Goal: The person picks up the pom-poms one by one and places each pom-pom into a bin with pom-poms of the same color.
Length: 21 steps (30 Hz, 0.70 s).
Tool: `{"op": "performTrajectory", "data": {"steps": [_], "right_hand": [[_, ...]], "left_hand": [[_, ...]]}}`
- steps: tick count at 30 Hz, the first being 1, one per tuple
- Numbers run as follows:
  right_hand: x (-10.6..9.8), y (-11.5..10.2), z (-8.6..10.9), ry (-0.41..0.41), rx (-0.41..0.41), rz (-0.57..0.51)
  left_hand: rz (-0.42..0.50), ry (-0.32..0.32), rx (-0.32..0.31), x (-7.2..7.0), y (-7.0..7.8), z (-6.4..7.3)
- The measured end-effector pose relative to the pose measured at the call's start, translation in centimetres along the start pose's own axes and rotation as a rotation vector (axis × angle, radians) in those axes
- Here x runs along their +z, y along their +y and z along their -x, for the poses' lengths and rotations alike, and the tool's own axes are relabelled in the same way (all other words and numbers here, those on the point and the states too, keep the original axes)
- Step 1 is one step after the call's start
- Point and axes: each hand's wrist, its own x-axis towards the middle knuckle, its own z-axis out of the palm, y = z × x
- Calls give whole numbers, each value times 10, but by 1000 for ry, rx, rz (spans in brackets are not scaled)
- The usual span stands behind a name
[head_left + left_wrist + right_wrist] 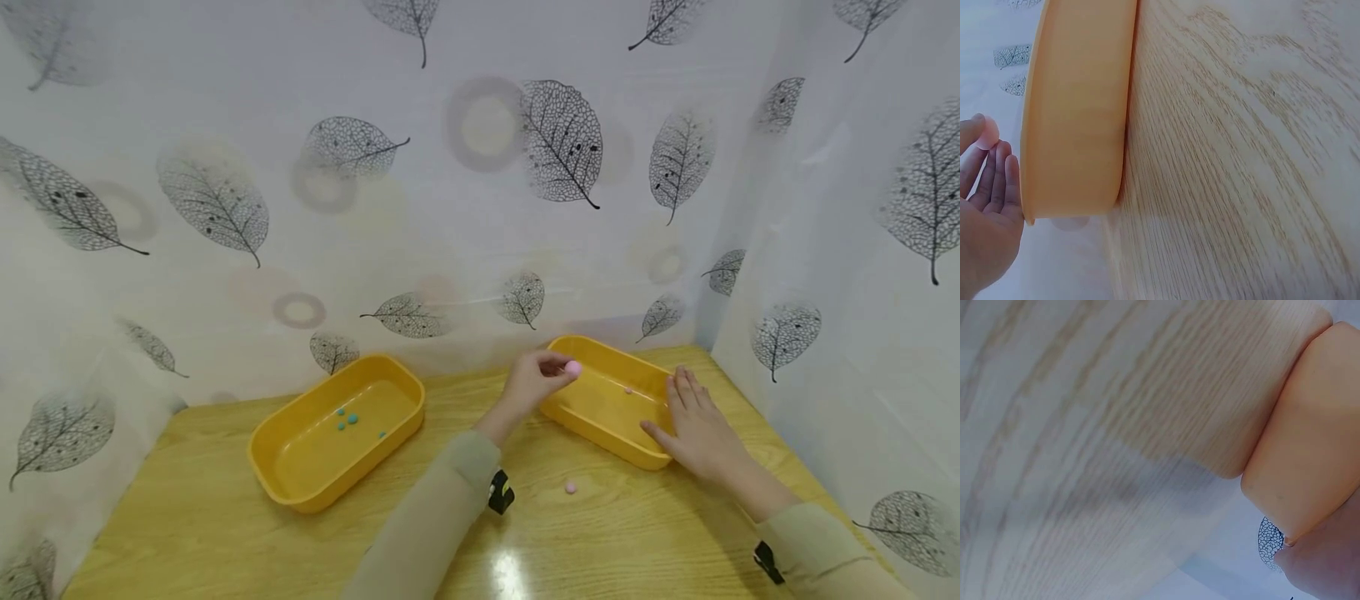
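My left hand (534, 382) pinches a pink ball (573, 368) between thumb and fingertips, over the left end of the right-hand yellow tray (600, 431). In the left wrist view the same ball (988, 134) shows at the fingertips beside the tray's outer wall (1079, 112). My right hand (703, 429) rests on the right end of that tray, fingers straight along the rim and thumb reaching inside. A small pink ball (628, 390) lies on the tray floor. Another pink ball (571, 487) lies on the table in front of the tray.
To the left stands a second yellow tray (300, 502) with several small teal balls (352, 419) inside. Both trays stand on a wooden table (187, 517). A pale leaf-print curtain (465, 233) hangs behind the table and along its sides.
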Motion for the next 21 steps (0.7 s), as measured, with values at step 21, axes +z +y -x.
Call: {"op": "performTrajectory", "data": {"steps": [21], "right_hand": [[1,2,-1,-17,-2,4]], "left_hand": [[30,-16,-34,0,-6,-4]]}}
